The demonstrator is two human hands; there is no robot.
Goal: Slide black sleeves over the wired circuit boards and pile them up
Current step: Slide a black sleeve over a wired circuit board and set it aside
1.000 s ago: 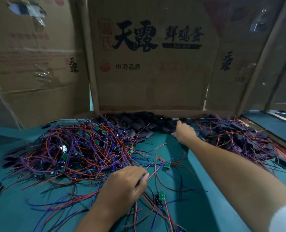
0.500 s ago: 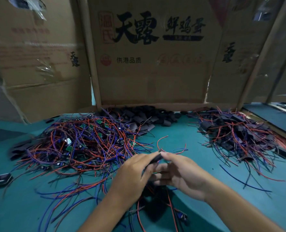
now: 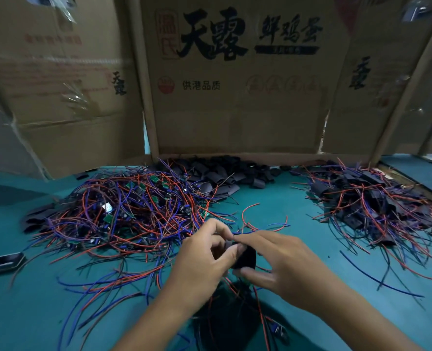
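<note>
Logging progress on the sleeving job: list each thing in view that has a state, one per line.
Left hand: pinching the black sleeve.
Right hand: pinching the same sleeve.
Black sleeve: held above the table, wires trailing out.
Unsleeved boards pile: bare, tangled.
Empty sleeves pile: loose, by the cardboard.
Sleeved pile: heaped at right.

Board inside black sleeve (image 3: 245, 257) hidden, perhaps; right hand (image 3: 283, 264) motion-blurred; forearms cut off.

"天露", "鲜鸡蛋" and "供港品质" in black on the middle cardboard box (image 3: 237, 97)
</note>
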